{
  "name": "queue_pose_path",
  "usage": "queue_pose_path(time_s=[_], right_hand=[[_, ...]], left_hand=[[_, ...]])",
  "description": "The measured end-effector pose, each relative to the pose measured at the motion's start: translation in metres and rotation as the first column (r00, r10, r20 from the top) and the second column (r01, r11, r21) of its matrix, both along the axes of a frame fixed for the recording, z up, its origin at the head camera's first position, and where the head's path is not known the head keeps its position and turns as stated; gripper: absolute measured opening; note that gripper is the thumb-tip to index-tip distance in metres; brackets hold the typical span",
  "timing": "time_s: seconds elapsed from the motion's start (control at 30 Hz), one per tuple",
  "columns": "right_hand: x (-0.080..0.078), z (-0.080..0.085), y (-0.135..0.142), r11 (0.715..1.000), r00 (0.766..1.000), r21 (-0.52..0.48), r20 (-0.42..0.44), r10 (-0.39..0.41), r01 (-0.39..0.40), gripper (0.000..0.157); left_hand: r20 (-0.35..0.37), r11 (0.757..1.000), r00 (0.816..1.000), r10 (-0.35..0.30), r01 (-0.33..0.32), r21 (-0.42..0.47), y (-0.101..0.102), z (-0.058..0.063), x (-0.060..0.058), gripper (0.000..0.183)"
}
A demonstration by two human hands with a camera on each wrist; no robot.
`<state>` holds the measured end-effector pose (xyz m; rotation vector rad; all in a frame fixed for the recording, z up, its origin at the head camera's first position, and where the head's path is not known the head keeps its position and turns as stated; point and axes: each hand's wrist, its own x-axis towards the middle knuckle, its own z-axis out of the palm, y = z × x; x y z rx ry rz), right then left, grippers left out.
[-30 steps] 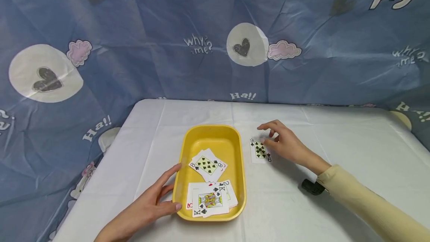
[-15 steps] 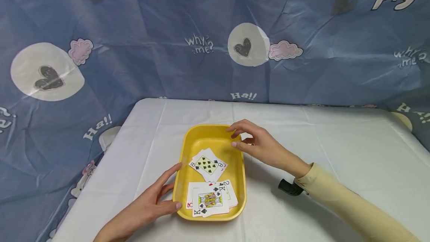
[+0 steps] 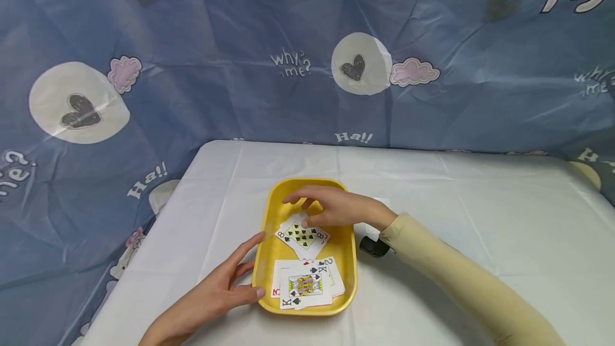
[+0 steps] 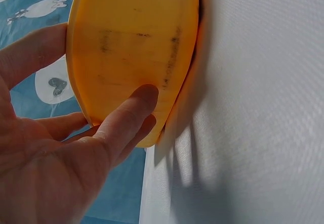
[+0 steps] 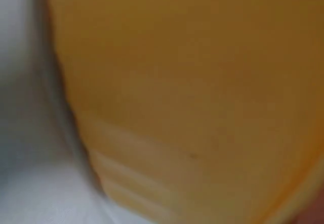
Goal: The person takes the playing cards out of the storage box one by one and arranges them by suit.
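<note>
In the head view, a yellow plastic tray (image 3: 270, 218) stands on the white-covered table with two piles of playing cards in it. An eight of spades (image 3: 300, 236) tops the upper pile, and a king of spades (image 3: 304, 286) lies on the lower one. My left hand (image 3: 218, 292) rests its spread fingers against the tray's left side; the left wrist view has the fingertips on the outer wall. Over the tray, my right hand (image 3: 331, 206) reaches in from the right, thumb tip close over the eight, nothing between its fingers. Its forearm mostly hides a card (image 3: 369, 230).
A black wrist camera (image 3: 375, 247) hangs below the right wrist, beside the tray's right rim. Blue printed cloth (image 3: 240, 84) rises behind the table (image 3: 504, 218). The right wrist view is blurred and filled by the tray's outer wall (image 5: 177, 107).
My right hand has moved left from above the nine of clubs on the table, across the tray's rim, to above the upper card pile. My left hand has stayed at the tray.
</note>
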<state>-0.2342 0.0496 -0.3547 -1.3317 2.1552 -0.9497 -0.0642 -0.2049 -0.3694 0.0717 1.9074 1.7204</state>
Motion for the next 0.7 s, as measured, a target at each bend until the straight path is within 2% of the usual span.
queue_pose_path(time_s=[0.2,0.43,0.7], right_hand=[[-0.009,-0.004,-0.012,0.992,0.998,0.11,-0.036,0.06,-0.056,0.056],[-0.013,-0.011,-0.02,0.965,0.993,0.255,-0.077,0.088,-0.066,0.063],[-0.011,-0.014,-0.026,0.954,0.991,0.299,-0.109,0.076,-0.04,0.051]], left_hand=[[0.005,1.0,1.0,0.004,-0.004,0.0,0.0,0.001,0.0,0.088],[-0.004,0.999,1.0,-0.007,0.008,0.037,0.0,0.0,0.001,0.087],[-0.005,0.999,1.0,-0.004,0.004,0.037,-0.001,0.0,0.0,0.087]])
